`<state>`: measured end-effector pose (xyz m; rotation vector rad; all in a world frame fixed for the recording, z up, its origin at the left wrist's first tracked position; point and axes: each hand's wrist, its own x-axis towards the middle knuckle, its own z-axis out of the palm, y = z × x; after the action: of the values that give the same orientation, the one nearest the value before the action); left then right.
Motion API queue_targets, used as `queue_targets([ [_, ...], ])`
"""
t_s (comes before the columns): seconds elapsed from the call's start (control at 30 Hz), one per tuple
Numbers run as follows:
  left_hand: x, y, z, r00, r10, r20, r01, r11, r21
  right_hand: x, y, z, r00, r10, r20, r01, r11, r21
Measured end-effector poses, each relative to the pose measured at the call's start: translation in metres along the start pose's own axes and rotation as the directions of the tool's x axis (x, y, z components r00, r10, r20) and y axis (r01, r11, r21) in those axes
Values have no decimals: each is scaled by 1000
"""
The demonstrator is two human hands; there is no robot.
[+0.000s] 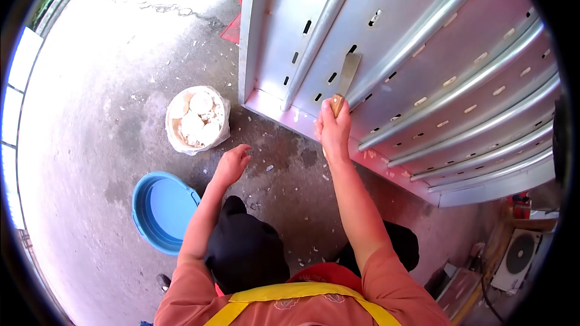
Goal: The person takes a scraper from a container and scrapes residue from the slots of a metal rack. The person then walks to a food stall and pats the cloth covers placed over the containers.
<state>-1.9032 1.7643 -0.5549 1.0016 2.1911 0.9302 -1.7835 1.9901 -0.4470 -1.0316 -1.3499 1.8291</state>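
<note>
My right hand (334, 130) is closed around the wooden handle of a putty knife (348, 74). The knife's flat metal blade points up and lies over a silvery metal panel (368, 42) with rows of slots and round bars. Whether the blade touches the surface, I cannot tell. My left hand (231, 165) hovers over the floor with fingers loosely bent and apart, nothing visible in it. It is nearest to a bucket lined with a clear bag (172, 136), which contains pale, round, crusty lumps (201, 104).
A blue plastic basin (163, 211) rests on the concrete floor (90, 145) at the left, below the bucket. Small pale flakes are scattered over the floor. At lower right stands a unit with a round fan (519, 253). The panel fills the upper right.
</note>
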Motion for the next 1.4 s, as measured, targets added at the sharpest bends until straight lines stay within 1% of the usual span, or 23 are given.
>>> queue_targets([
  [0.03, 0, -1, 1, 1000, 1, -3, -1, 1000, -4, -2, 2, -4, 999, 44, -5, -44, 998, -37],
  [0.13, 4, -3, 1, 1000, 9, 5, -9, 1000, -12, -9, -6, -14, 999, -25, -20, 25, 1000, 15],
  [0.2, -3, -1, 2, 997, 12, 74, -10, 1000, -22, -10, -6, -23, 999, 48, 21, -46, 996, -77],
  [0.27, 8, 12, -11, 988, 41, 148, -37, 999, -27, 0, -16, -25, 997, 58, 50, -51, 990, -131],
  [0.33, 12, 31, -31, 987, 70, 144, -72, 997, 5, -11, -11, -31, 996, 77, 50, -68, 984, -166],
  [0.37, 16, 48, -46, 985, 96, 144, -101, 994, 28, -16, -13, -34, 996, 53, 78, -43, 991, -124],
  [0.4, 18, 67, -58, 984, 157, 87, -160, 987, 29, -16, -19, -33, 994, 12, 113, -4, 997, -77],
  [0.5, 4, 157, -96, 977, 209, 33, -209, 978, -22, -9, -35, -28, 986, -52, 161, 40, 996, 73],
  [0.57, -15, 214, -104, 938, 345, 23, -343, 937, -66, 12, -45, -19, 983, -68, 170, 25, 970, 243],
  [0.63, -35, 258, -96, 843, 538, 22, -532, 839, -114, 22, -49, -9, 981, -99, 168, 52, 963, 265],
  [0.7, -55, 288, -82, 814, 567, 124, -541, 819, -193, 21, -49, 3, 983, -115, 141, 63, 942, 329],
  [0.77, -64, 299, -61, 795, 591, 135, -541, 792, -283, 20, -51, 10, 982, -113, 151, 47, 922, 385],
  [0.8, -63, 300, -49, 804, 589, 83, -535, 776, -335, 22, -58, 15, 982, -111, 154, 39, 911, 410],
  [0.9, -45, 265, -9, 898, 427, 104, -381, 875, -300, 29, -61, 16, 977, -152, 147, 73, 895, 439],
  [0.93, -39, 252, -5, 893, 440, 88, -425, 892, -153, 30, -58, 17, 976, -160, 151, 77, 890, 450],
  [1.03, -30, 236, -8, 893, 448, 42, -447, 894, -46, 26, -46, 15, 976, -150, 160, 73, 909, 411],
  [1.07, -28, 237, -9, 885, 464, 36, -462, 885, -63, 24, -39, 11, 979, -135, 154, 66, 920, 385],
  [1.17, -31, 245, -4, 871, 490, 23, -482, 864, -142, 35, -68, 10, 964, -252, 82, 207, 909, 363],
  [1.23, -28, 249, -4, 853, 521, -5, -514, 840, -174, 38, -55, 12, 953, -266, 144, 211, 926, 313],
  [1.3, -27, 256, -12, 831, 544, -117, -554, 792, -257, 23, -33, 17, 931, -292, 218, 222, 929, 296],
  [1.33, -30, 264, -20, 822, 544, -167, -568, 765, -303, 18, -34, 25, 920, -247, 305, 190, 960, 203],
  [1.37, -32, 262, -20, 853, 498, -153, -517, 771, -372, 15, -23, 32, 911, -177, 373, 121, 978, 169],
  [1.4, -33, 261, -22, 882, 453, -133, -462, 769, -441, 15, -19, 44, 918, -110, 380, 27, 976, 217],
])
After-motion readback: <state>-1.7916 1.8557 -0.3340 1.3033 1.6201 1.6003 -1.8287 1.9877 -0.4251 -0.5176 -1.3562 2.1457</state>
